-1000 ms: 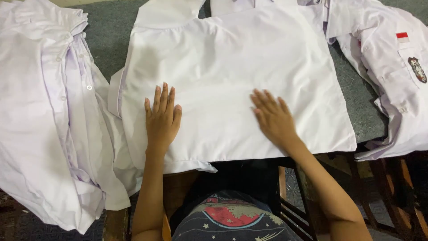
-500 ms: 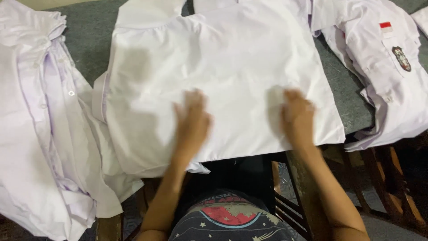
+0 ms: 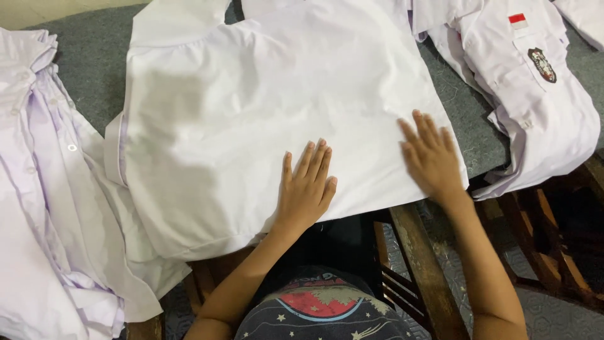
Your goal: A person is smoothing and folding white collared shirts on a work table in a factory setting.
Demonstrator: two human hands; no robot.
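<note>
White shirt [image 3: 264,107] lies flat, back side up, on grey felt-like table cover [image 3: 88,75], hem hanging a bit over near edge. Left hand [image 3: 306,189] flat on lower middle of shirt, fingers straight & close together, palm down, holding nothing. Right hand [image 3: 431,157] flat near shirt's lower right corner, fingers slightly spread, a bit blurred, also holding nothing.

Around: 2nd white shirt [image 3: 44,208] on left, crumpled, button strip w/ small snaps showing, drapes off table edge, touching main shirt's left side. 3rd white shirt [image 3: 535,107] on right w/ red-white patch [image 3: 517,21] & dark shield badge [image 3: 542,64] on pocket, just beside main shirt. Wooden frame [image 3: 421,264] below table edge, dark & worn. Fabric smooth, thin, faint creases; gathered seam at sleeve top left.
</note>
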